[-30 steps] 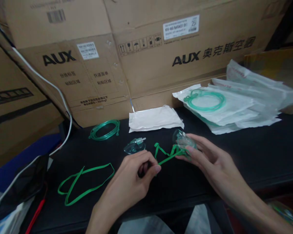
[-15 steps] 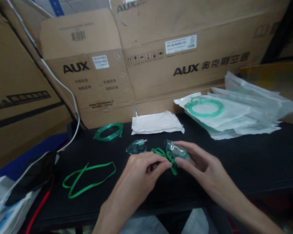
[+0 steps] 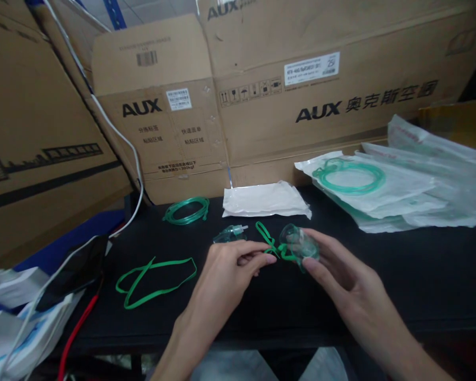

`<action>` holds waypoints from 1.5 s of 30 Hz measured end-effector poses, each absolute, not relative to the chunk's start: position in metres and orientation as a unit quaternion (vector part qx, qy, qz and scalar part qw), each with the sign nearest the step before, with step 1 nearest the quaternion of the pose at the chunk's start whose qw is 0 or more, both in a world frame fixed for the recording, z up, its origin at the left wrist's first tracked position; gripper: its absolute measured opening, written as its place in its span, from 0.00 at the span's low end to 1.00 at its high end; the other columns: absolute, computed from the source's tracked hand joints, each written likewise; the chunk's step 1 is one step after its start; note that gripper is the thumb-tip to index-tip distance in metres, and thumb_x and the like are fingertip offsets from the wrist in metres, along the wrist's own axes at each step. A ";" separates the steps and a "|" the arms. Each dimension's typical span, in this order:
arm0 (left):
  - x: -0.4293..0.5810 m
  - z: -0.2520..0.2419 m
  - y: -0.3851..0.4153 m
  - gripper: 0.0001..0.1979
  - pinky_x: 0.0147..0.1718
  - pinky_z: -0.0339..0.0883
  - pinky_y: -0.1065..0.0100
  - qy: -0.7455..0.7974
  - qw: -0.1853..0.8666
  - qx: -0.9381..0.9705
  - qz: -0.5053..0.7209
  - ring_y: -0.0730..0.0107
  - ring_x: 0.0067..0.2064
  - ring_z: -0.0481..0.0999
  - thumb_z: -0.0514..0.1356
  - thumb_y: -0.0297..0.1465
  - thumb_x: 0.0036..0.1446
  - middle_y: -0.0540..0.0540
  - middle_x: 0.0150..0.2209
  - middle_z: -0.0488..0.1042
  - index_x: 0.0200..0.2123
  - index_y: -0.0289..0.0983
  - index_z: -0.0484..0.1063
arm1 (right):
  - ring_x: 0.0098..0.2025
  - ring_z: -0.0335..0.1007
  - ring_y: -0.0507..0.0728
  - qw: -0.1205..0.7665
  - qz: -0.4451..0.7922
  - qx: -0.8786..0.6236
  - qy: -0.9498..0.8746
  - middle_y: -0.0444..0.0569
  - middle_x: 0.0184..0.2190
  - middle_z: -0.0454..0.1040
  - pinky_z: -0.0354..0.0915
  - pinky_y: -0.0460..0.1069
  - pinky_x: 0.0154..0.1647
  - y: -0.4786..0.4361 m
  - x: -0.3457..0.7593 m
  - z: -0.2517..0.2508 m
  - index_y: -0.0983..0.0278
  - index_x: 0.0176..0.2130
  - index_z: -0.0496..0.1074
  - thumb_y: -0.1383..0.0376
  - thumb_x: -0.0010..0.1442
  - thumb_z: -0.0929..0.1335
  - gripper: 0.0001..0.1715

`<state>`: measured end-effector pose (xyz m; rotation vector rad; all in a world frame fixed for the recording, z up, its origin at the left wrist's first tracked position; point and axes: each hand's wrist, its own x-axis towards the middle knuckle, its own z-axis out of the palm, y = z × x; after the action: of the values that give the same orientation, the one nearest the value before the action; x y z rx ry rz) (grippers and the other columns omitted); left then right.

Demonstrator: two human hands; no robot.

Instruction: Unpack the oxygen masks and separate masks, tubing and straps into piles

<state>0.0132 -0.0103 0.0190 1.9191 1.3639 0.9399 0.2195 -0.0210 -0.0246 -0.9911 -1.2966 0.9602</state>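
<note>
My right hand (image 3: 337,264) is closed around a clear green oxygen mask (image 3: 297,242), thumb in front and fingers behind. A green elastic strap (image 3: 264,232) runs from the mask's near side and loops upward. My left hand (image 3: 238,264) pinches that strap between thumb and index finger, just left of the mask. Behind the left hand lies a second clear mask (image 3: 230,232) with a pale connector, partly covered by the fingers. Farther left, a loose green elastic strap (image 3: 162,291) rests on the black table (image 3: 206,328).
Coiled green tubing (image 3: 186,211) lies at the back left beside a white packet (image 3: 265,200). White bags (image 3: 404,196) carry another tubing coil (image 3: 353,177) at the right. Cardboard boxes (image 3: 257,132) wall the back. A phone (image 3: 73,270) and white cable (image 3: 138,180) are at the left.
The left hand has drawn the strap a little away from the mask, and the mask has turned slightly in the right hand. The view has shifted so things appear farther right.
</note>
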 end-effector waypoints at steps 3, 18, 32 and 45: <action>0.022 0.013 -0.009 0.08 0.31 0.69 0.73 0.511 0.300 0.712 0.377 0.71 0.28 0.78 0.69 0.31 0.61 0.49 0.32 0.83 0.43 0.38 0.85 | 0.59 0.77 0.68 0.564 0.428 -0.401 -0.581 0.53 0.55 0.81 0.76 0.58 0.58 -0.025 0.215 -0.024 0.55 0.54 0.76 0.45 0.59 0.75 0.29; 0.012 0.015 -0.011 0.08 0.40 0.67 0.72 0.496 0.241 0.784 0.286 0.69 0.39 0.81 0.65 0.32 0.65 0.48 0.37 0.84 0.39 0.36 0.85 | 0.53 0.81 0.66 0.575 0.331 -0.476 -0.578 0.53 0.52 0.83 0.75 0.54 0.57 -0.019 0.238 -0.025 0.58 0.53 0.78 0.47 0.59 0.75 0.28; 0.004 0.005 -0.005 0.14 0.39 0.70 0.74 0.405 0.368 0.764 0.341 0.68 0.38 0.82 0.65 0.38 0.65 0.45 0.36 0.84 0.43 0.34 0.85 | 0.50 0.83 0.65 0.499 0.322 -0.445 -0.670 0.48 0.49 0.84 0.77 0.49 0.50 -0.020 0.233 -0.027 0.55 0.49 0.82 0.48 0.54 0.77 0.25; 0.004 -0.007 0.000 0.21 0.36 0.64 0.72 0.379 0.338 0.788 0.348 0.69 0.37 0.78 0.60 0.47 0.67 0.47 0.34 0.82 0.42 0.35 0.84 | 0.49 0.83 0.65 0.476 0.336 -0.461 -0.669 0.48 0.48 0.85 0.74 0.51 0.53 -0.022 0.232 -0.022 0.55 0.46 0.82 0.49 0.49 0.78 0.26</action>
<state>0.0036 0.0000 -0.0069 2.0544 0.9866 0.9059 0.2315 -0.0224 -0.0220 -1.1275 -1.6350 0.8222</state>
